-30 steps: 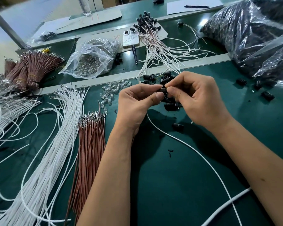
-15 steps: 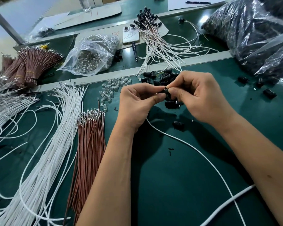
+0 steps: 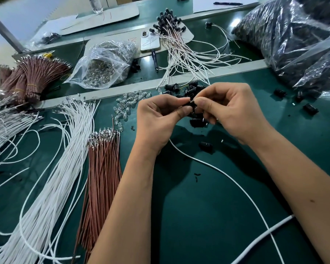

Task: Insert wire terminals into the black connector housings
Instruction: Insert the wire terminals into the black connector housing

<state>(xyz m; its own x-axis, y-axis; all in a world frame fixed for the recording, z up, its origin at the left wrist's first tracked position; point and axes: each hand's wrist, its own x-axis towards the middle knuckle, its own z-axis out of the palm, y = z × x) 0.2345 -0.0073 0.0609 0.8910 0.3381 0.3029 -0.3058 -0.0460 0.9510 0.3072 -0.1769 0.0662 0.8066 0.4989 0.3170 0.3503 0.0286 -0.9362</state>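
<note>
Head view: left hand [image 3: 160,119] and right hand [image 3: 231,113] pinch a black housing [image 3: 189,105], axis unclear.

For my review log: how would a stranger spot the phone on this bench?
Look past the pale rail crossing the green bench, to the far strip. The phone lies flat between the clear bag and the wired connectors; it is the only white slab there.

I am counting from the white smartphone [image 3: 150,42] outward. I am seeing one clear plastic bag of small glassy parts [image 3: 103,65] to its left, one dark pen [image 3: 155,60] just below it, and two tied bundles of brown wires [image 3: 31,77] far left. I am finding the loose black plastic connector housings [image 3: 185,90] and loose white terminal wires [image 3: 51,178] too many to count.
</note>
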